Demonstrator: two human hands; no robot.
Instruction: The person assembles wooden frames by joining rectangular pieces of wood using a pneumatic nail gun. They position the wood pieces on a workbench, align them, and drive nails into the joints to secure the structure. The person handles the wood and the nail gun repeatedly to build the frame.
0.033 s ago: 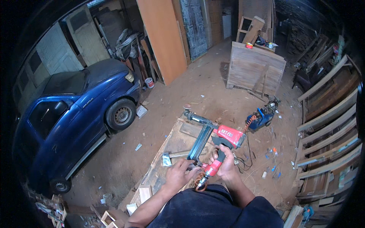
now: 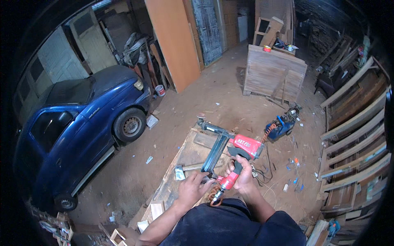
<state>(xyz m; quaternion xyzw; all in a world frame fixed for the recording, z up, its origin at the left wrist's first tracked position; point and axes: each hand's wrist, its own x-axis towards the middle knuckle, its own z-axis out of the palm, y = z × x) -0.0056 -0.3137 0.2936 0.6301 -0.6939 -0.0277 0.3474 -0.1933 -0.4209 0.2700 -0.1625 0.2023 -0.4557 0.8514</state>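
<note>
At the bench (image 2: 191, 156), the nailer (image 2: 246, 146) sits in the right hand (image 2: 245, 175).

Red nail gun (image 2: 247, 146) in right grip (image 2: 243, 174)

We cannot tell what, if anything, the left hand (image 2: 191, 188) pinches beside the nail gun (image 2: 247, 145). The right hand (image 2: 244, 174) hides part of its handle, the shirt (image 2: 213, 225) part of the workbench (image 2: 189, 156); the rear of the car (image 2: 80, 127) fades into darkness.
</note>
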